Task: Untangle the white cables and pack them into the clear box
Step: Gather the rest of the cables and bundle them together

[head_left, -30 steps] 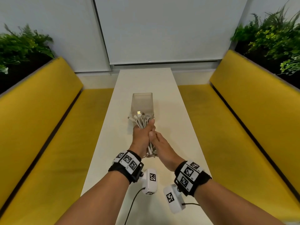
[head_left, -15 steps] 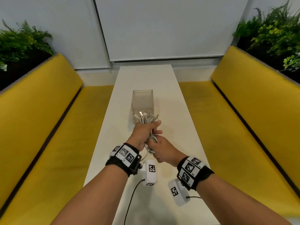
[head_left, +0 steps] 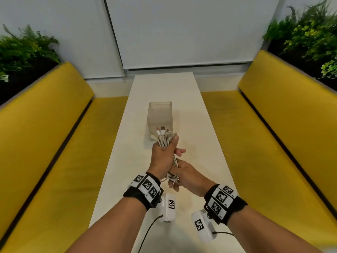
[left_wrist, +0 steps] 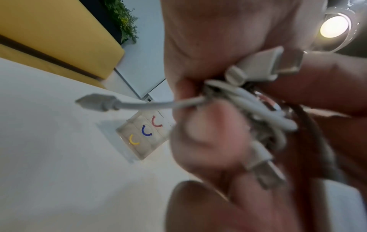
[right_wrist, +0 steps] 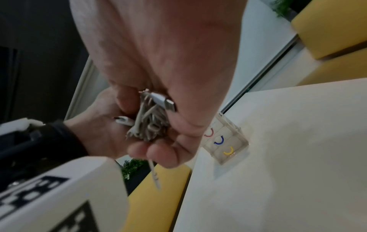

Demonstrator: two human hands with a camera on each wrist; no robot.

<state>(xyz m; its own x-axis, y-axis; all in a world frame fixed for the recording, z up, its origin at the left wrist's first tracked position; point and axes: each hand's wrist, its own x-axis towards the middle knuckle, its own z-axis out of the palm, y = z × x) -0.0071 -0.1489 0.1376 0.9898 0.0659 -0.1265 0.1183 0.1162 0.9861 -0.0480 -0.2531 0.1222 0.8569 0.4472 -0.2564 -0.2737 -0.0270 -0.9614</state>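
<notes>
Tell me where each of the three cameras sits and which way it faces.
Head: on the head, looking forward and down the table; both forearms, left hand, right hand.
Left wrist: along the left palm at the white cables.
Right wrist: along the right hand; the left hand shows too.
Shared: cables, clear box.

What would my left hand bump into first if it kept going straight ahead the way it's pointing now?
Probably the clear box. Your left hand, gripping the white cables, points along the table toward the box's near wall; the plugs would likely touch first. The gap is hard to judge.
</notes>
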